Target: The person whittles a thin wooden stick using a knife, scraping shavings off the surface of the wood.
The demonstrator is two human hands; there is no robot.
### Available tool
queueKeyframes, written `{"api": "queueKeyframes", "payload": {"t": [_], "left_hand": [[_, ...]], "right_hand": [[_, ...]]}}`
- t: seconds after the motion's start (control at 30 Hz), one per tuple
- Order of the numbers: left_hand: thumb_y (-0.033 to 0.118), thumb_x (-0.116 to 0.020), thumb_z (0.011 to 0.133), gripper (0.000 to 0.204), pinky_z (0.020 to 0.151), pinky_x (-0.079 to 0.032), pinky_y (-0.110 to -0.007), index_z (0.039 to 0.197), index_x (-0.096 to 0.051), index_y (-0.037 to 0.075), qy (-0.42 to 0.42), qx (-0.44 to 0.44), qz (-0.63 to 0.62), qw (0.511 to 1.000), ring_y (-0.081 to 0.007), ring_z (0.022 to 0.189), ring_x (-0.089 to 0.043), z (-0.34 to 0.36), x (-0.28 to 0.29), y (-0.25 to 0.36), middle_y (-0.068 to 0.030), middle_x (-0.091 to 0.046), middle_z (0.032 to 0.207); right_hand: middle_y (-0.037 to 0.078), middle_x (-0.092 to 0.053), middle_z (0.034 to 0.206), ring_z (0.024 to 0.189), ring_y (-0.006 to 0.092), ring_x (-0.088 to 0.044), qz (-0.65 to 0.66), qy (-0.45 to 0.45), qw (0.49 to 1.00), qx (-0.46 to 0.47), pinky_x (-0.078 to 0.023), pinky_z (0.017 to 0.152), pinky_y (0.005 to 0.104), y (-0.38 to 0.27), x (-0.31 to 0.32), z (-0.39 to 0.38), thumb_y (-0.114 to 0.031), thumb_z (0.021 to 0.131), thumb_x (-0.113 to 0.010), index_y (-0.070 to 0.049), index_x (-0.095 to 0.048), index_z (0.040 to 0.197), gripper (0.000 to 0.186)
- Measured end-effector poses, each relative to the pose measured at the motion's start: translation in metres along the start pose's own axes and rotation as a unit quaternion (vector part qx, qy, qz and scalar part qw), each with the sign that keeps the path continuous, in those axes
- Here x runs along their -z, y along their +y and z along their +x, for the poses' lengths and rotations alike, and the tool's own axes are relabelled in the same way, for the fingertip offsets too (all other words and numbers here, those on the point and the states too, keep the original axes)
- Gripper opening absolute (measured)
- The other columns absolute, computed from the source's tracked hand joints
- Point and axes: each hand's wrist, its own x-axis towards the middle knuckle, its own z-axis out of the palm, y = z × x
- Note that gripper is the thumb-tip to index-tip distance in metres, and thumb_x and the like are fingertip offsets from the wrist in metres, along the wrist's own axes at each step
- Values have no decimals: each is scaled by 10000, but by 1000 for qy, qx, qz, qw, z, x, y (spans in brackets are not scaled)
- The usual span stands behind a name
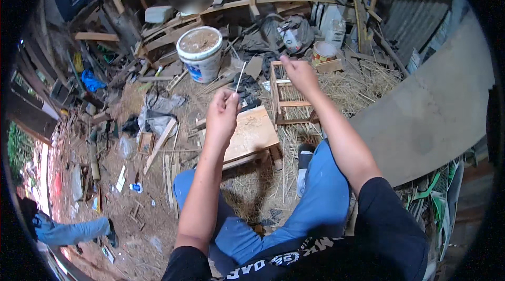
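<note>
My left hand [222, 115] is raised over a low wooden bench [258, 136], its fingers closed round a thin pale stick [240, 77] that points up and slightly right. My right hand [302, 77] is lifted farther to the right, fingers curled in and thumb on top; whatever it may hold is hidden. Behind and below that hand stands a small slatted wooden frame [294, 104], and from this view I cannot tell whether the two touch. Fine shavings lie on the bench top, between my bent knees.
A white bucket [204, 68] filled with brownish material stands beyond the bench. A smaller tub [324, 52] is farther right. A large grey board [421, 107] leans along the right. Straw, wood scraps and litter cover the floor. Another person's leg [73, 231] shows at lower left.
</note>
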Motion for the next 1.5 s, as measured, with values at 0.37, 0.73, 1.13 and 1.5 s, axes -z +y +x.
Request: {"api": "queueKeyframes", "payload": {"t": [0.37, 0.73, 1.13, 1.5], "left_hand": [[226, -508, 1042, 99, 428, -257, -213, 999, -492, 138, -3, 18, -45, 999, -36, 499, -352, 14, -4, -15, 54, -453, 651], [135, -565, 1011, 99, 526, -331, -223, 944, -544, 65, 37, -13, -47, 998, -36, 600, -429, 9, -3, -4, 47, -495, 686], [160, -586, 1001, 94, 449, -260, -217, 946, -531, 106, 12, -21, -29, 999, -25, 525, -364, 13, -1, -10, 63, -472, 640], [158, -552, 1012, 130, 471, -257, -212, 914, -564, 74, -32, -1, 13, 999, -17, 530, -344, 5, -21, -11, 70, -455, 641]], "right_hand": [[189, -635, 651, 657, 416, -635, -23, -102, 988, 116, -491, 595, 496, -58, -33, -36, -603, 937, -524, -81, -687, 738, 582], [172, -554, 573, 512, 283, -563, 127, -58, 985, 99, -418, 519, 413, -45, -57, -33, -529, 984, -541, -7, -653, 755, 581], [-86, -432, 561, 445, 26, -369, 478, -241, 841, -83, -261, 409, 210, -58, -59, -35, -543, 983, -549, -129, -592, 877, 429], [-85, -396, 585, 441, 33, -309, 565, -212, 788, -120, -227, 409, 231, -60, -32, -35, -224, 976, -654, -119, -580, 1002, 131]]}}
